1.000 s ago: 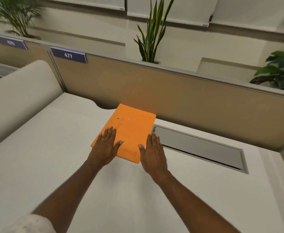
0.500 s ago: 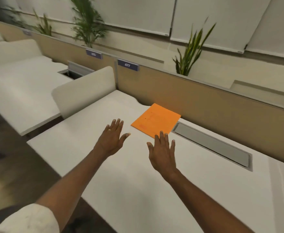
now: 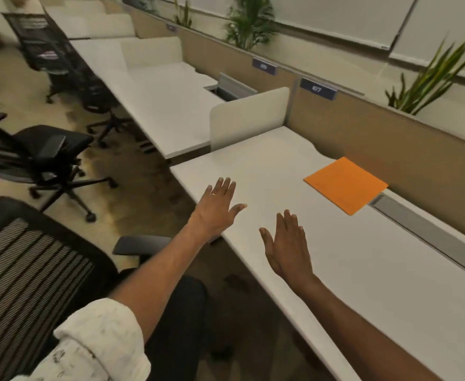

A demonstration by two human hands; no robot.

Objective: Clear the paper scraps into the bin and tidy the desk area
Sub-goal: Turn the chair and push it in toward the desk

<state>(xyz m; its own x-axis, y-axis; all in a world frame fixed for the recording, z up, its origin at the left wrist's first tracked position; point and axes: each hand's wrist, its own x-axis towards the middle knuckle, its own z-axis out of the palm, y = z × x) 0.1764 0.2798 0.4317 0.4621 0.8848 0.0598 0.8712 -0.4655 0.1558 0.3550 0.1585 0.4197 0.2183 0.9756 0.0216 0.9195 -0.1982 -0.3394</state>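
An orange folder (image 3: 345,185) lies flat on the white desk (image 3: 377,270), close to the tan partition at the back. My left hand (image 3: 217,206) hovers open, palm down, over the desk's left front corner. My right hand (image 3: 287,246) is open too, fingers apart, over the desk's near edge. Both hands are empty and well short of the folder. No paper scraps or bin show in view.
A grey cable-tray lid (image 3: 429,229) runs along the desk's back, right of the folder. A black mesh chair (image 3: 27,273) stands at my lower left, its armrest (image 3: 140,244) near the desk edge. More black chairs (image 3: 36,158) and white desks (image 3: 154,92) fill the left.
Both hands have come off the orange folder and drawn back toward the desk's near edge. The view has swung left and back, bringing chairs, floor and neighbouring desks into sight.
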